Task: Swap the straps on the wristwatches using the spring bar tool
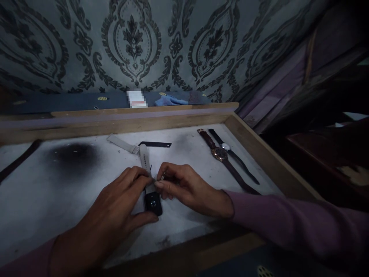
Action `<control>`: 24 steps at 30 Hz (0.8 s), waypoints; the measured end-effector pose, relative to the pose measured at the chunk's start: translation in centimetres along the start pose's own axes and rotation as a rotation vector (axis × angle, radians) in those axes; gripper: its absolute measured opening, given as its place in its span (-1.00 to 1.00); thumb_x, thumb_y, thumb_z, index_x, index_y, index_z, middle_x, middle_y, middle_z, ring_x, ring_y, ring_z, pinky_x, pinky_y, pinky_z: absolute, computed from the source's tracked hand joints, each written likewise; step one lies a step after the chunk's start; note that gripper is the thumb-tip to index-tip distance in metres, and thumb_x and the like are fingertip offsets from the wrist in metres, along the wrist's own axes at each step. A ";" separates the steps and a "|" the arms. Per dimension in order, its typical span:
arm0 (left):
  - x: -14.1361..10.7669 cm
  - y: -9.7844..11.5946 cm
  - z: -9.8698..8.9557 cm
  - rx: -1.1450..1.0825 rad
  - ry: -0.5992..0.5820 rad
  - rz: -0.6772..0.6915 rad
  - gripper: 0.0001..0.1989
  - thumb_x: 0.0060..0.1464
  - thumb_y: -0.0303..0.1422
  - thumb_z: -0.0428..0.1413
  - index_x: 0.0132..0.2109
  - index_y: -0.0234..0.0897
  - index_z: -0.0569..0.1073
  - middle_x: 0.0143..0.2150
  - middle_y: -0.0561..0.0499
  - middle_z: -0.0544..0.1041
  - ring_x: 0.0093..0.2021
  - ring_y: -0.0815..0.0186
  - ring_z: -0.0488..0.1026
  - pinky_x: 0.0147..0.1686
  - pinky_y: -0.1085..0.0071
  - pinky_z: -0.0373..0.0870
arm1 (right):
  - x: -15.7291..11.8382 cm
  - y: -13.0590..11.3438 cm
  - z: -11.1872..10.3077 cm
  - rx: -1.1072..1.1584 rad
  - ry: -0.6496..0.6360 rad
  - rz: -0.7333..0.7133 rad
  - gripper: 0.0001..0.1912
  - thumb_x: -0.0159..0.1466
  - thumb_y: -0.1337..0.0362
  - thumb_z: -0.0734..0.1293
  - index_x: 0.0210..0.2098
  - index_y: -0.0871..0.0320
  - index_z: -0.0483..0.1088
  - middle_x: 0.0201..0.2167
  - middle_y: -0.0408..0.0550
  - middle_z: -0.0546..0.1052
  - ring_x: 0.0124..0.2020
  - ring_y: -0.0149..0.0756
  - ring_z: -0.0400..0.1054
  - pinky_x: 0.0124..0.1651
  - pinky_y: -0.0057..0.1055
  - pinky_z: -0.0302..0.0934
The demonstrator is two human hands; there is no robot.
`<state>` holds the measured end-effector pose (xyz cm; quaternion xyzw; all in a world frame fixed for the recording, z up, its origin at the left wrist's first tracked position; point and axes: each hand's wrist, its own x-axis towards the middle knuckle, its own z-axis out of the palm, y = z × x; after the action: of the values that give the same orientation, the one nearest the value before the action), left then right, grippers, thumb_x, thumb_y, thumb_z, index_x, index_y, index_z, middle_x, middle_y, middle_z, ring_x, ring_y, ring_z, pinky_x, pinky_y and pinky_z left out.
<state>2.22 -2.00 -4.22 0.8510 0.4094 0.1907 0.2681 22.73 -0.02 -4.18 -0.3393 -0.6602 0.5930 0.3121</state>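
Left hand [118, 202] clamped over grey strap [145, 161] and smartwatch [153, 203], best pressed flat in wooden tray [158, 126]; right hand [187, 188] pinched on tiny metallic piece [163, 176], too hidden to identify, best worked gently beside strap, without scraping smartwatch.

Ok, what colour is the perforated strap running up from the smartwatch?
The perforated strap looks pale grey; best seen in the head view.

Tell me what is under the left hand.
The dark watch body shows between thumb and fingers of the left hand; its pale strap runs out beyond the fingers. Whatever lies beneath the palm is covered.
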 end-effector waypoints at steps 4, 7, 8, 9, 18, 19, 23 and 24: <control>-0.1 0.1 -0.1 -0.014 -0.006 -0.008 -0.66 0.03 -0.35 0.25 -0.05 -0.12 0.37 0.02 -0.01 0.40 -0.04 0.09 0.40 -0.14 0.18 0.42 | 0.0 0.1 0.0 -0.007 0.011 0.000 -0.81 0.31 0.20 0.30 -0.34 0.20 0.29 -0.54 -0.23 0.37 -0.51 -0.50 0.28 -0.41 -0.50 0.26; -0.1 0.0 -0.1 -0.023 0.001 0.003 -0.68 0.04 -0.34 0.24 -0.05 -0.12 0.37 0.01 -0.01 0.40 -0.04 0.10 0.40 -0.15 0.20 0.43 | 0.0 0.0 0.0 -0.028 0.012 -0.022 -0.77 0.32 0.16 0.30 -0.34 0.19 0.29 -0.54 -0.22 0.37 -0.50 -0.49 0.29 -0.41 -0.50 0.27; -0.2 0.0 -0.1 -0.026 0.006 0.008 -0.67 0.04 -0.33 0.23 -0.04 -0.12 0.37 0.01 -0.01 0.40 -0.05 0.10 0.41 -0.16 0.21 0.43 | 0.0 0.0 0.0 -0.035 0.011 -0.032 -0.77 0.32 0.15 0.30 -0.34 0.19 0.29 -0.53 -0.22 0.37 -0.50 -0.49 0.28 -0.41 -0.50 0.27; -0.1 0.0 0.0 -0.029 0.010 0.009 -0.67 0.04 -0.32 0.23 -0.04 -0.12 0.37 0.00 -0.01 0.41 -0.06 0.10 0.41 -0.16 0.22 0.43 | 0.0 0.0 0.0 -0.043 0.010 -0.040 -0.77 0.32 0.15 0.29 -0.34 0.19 0.29 -0.53 -0.22 0.36 -0.50 -0.48 0.28 -0.41 -0.50 0.27; 0.0 -0.1 0.0 0.002 0.000 -0.002 -0.59 0.00 -0.39 0.27 -0.01 -0.11 0.34 -0.01 0.01 0.40 -0.07 0.14 0.41 -0.18 0.24 0.42 | 0.1 0.2 0.2 -0.059 0.021 -0.083 -0.78 0.32 0.17 0.29 -0.36 0.19 0.28 -0.53 -0.23 0.32 -0.50 -0.50 0.22 -0.43 -0.52 0.22; 0.0 -0.1 0.0 0.003 0.001 -0.003 -0.59 0.00 -0.40 0.26 -0.01 -0.11 0.34 -0.01 0.01 0.40 -0.07 0.14 0.41 -0.17 0.24 0.42 | 0.1 0.2 0.2 -0.054 0.022 -0.074 -0.78 0.32 0.17 0.29 -0.35 0.19 0.28 -0.53 -0.23 0.33 -0.50 -0.49 0.23 -0.43 -0.52 0.23; 0.0 -0.1 0.0 -0.015 -0.012 -0.007 -0.63 0.03 -0.39 0.23 -0.02 -0.11 0.35 -0.02 0.01 0.41 -0.08 0.14 0.41 -0.17 0.25 0.41 | 0.0 0.3 0.1 -0.060 0.014 -0.042 -0.78 0.32 0.15 0.28 -0.33 0.18 0.28 -0.52 -0.22 0.34 -0.49 -0.48 0.26 -0.41 -0.51 0.25; 0.0 0.0 0.0 -0.018 -0.017 -0.006 -0.64 0.03 -0.38 0.23 -0.02 -0.12 0.35 -0.02 0.00 0.41 -0.08 0.13 0.42 -0.17 0.24 0.41 | 0.0 0.4 0.0 -0.062 0.011 -0.041 -0.78 0.32 0.15 0.28 -0.32 0.18 0.28 -0.52 -0.22 0.34 -0.49 -0.47 0.26 -0.41 -0.50 0.25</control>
<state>2.17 -1.97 -4.22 0.8487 0.4081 0.1864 0.2800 22.75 -0.02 -4.55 -0.3385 -0.6834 0.5639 0.3168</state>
